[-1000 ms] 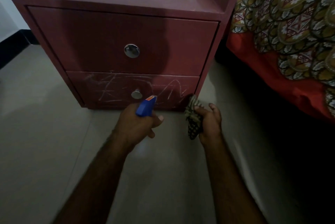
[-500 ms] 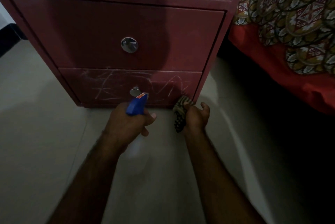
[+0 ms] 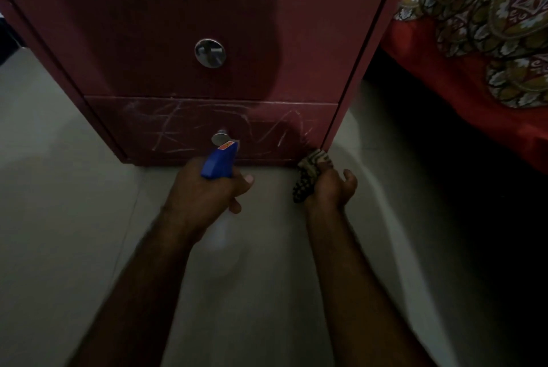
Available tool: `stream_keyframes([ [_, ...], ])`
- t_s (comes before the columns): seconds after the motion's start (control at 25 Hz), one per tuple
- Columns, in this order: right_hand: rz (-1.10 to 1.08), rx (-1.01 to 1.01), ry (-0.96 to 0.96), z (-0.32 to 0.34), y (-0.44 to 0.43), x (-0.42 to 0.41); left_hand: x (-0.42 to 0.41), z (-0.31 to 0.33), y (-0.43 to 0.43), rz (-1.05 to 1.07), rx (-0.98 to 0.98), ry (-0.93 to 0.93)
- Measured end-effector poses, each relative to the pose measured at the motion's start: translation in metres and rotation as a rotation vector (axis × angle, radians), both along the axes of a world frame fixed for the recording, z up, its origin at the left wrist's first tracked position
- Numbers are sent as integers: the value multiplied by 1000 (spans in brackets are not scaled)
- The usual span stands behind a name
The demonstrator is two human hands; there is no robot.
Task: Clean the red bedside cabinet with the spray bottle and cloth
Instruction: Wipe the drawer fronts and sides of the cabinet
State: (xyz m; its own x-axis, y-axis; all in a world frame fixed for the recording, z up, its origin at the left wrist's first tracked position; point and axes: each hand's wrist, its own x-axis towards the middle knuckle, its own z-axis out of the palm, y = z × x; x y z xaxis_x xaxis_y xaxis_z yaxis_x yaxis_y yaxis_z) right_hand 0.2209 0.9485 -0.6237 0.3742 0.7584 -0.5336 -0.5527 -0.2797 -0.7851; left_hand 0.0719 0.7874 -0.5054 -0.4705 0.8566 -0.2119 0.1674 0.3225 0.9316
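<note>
The red bedside cabinet (image 3: 296, 40) fills the upper part of the head view, with two drawers and round metal knobs. White scribbles cover its lower drawer (image 3: 184, 126). My left hand (image 3: 204, 191) grips the spray bottle (image 3: 221, 160); its blue head points at the lower drawer, just below the lower knob (image 3: 218, 138), and the pale body hangs blurred under my hand. My right hand (image 3: 329, 191) is closed on a bunched patterned cloth (image 3: 308, 170) held at the cabinet's bottom right corner.
A bed with a patterned cover (image 3: 489, 10) and red sheet (image 3: 474, 93) stands close on the right, with a dark gap (image 3: 444, 188) beneath it. Pale tiled floor (image 3: 59, 218) spreads to the left and under my arms.
The view has closed in on the cabinet and tilted down, so its top is out of frame. Both hands have moved nearer the lower drawer, the spray head now reaching the lower knob.
</note>
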Motion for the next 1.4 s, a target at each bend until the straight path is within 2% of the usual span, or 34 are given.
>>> stream_keyframes([
  [0.12, 36, 39, 11, 5, -4, -11, -5, 0, -2, 1, 17, 11],
  [0.28, 152, 55, -96, 4, -19, -26, -9, -1, -3, 17, 23, -1],
  [0.44, -2, -3, 99, 11, -3, -5, -12, 3, -4, 26, 41, 13],
  [0.56, 33, 8, 107, 14, -10, -18, -13, 8, -4, 20, 69, 17],
  [0.72, 0, 105, 224, 29, -6, -12, -13, 18, -2, 33, 101, 14],
  [0.84, -11, 110, 132, 41, -4, -13, -13, 25, -4, 37, 127, 15],
  [0.92, 59, 115, 93, 43, -17, -30, -10, 28, -5, 39, 123, 12],
  [1.0, 69, 121, 112, 44, -23, -36, -7, 31, -7, 45, 119, 12],
  [1.08, -21, 93, 159, 50, -13, -21, -4, 35, -9, 33, 131, 21],
  [1.16, -99, 68, 123, 54, -3, -4, -3, 37, -12, 24, 145, 30],
  [1.32, 85, 154, 7, 61, -23, -28, -1, 40, -12, 25, 150, 38],
  [1.4, 81, 180, -5, 67, -27, -31, 0, 42, -9, 30, 150, 36],
])
